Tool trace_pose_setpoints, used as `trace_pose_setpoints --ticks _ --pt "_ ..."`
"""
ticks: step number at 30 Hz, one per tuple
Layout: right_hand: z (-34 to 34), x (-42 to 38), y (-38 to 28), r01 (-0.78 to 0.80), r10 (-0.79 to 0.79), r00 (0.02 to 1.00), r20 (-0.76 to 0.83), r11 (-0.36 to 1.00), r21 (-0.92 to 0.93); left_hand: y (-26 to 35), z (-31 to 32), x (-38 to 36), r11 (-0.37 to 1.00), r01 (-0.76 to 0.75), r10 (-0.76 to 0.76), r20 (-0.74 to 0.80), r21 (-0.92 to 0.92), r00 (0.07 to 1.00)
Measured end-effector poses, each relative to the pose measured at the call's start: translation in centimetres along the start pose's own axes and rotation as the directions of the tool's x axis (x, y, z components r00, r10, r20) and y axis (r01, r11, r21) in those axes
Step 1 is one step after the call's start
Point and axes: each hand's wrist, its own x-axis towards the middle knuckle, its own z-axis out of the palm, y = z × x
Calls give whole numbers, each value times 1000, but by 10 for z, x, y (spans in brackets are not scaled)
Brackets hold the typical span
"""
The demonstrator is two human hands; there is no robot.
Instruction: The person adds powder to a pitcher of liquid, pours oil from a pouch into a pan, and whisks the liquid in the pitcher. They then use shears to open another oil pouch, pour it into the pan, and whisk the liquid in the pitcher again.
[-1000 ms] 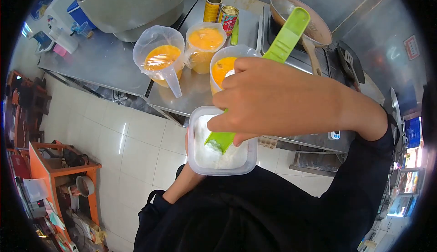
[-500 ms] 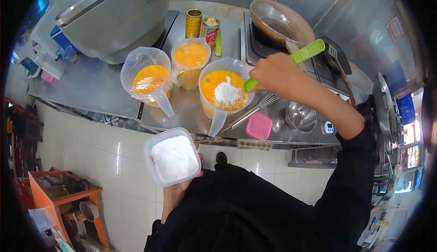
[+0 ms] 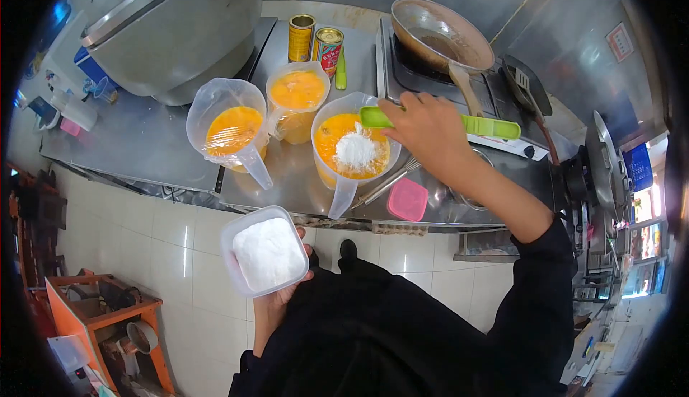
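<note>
My left hand (image 3: 281, 291) holds a square plastic tub (image 3: 234, 276) of white powder (image 3: 268, 253) in front of the counter edge. My right hand (image 3: 428, 128) grips a green double-ended scoop (image 3: 491, 127) over the right side of the nearest jug (image 3: 343, 194). Inside that jug a mound of white powder (image 3: 355, 151) lies on orange-yellow liquid (image 3: 331, 131). Two more jugs of orange liquid stand beside it, the left jug (image 3: 201, 113) covered with clear film and a smaller jug (image 3: 295, 120) behind. A whisk (image 3: 385, 183) lies right of the powdered jug.
Two cans (image 3: 301, 36) (image 3: 328, 49) and a green handle (image 3: 341, 70) are behind the jugs. A pink lid (image 3: 408, 199) and a partly hidden metal bowl (image 3: 482, 159) lie near the edge. A pan (image 3: 438, 31) sits on the stove; a large pot (image 3: 179, 31) stands left.
My right hand has moved slightly left and nearer, and the scoop has turned from slanted to nearly level. My left hand and the tub have shifted slightly left.
</note>
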Motion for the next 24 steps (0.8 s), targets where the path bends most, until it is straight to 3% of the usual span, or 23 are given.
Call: trace_pose_setpoints --ticks 2,6,8,9,11,13,15,16,18,20,22,24 --pt "11 -1 3 195 -188 979 73 975 -108 1 0 2 1000 10 -9 -10 22 1000" --pt "3 16 4 111 -114 994 -3 979 -173 0 1 1 996 -42 46 -49 79 998" --pt "-4 32 11 170 -163 916 366 985 13 4 4 -5 989 -90 99 -76 117 992" --pt "-11 49 15 177 -168 921 352 984 8 9 3 -10 987 -99 108 -64 125 992" --pt "-25 93 29 81 -96 993 64 976 201 18 -2 -23 969 -173 185 -54 177 981" --pt "-32 154 52 115 -38 974 -224 933 342 27 -1 -33 966 -219 226 -43 137 973" --pt "-26 221 75 19 152 912 -381 912 410 40 0 -44 962 -267 269 -46 62 962" --pt "-15 252 87 25 151 907 -393 912 409 44 -2 -50 960 -270 273 -35 69 961" --pt "28 301 103 92 490 669 -559 692 716 55 -6 -61 922 -384 387 -92 49 917" --pt "81 326 105 154 631 487 -604 619 770 59 3 -61 905 -425 424 -94 1 901" --pt "126 335 95 169 693 424 -583 572 803 63 2 -65 851 -524 523 -37 -19 851" --pt "157 334 84 -2 740 499 -451 522 853 68 3 -66 836 -548 547 -43 -5 836"
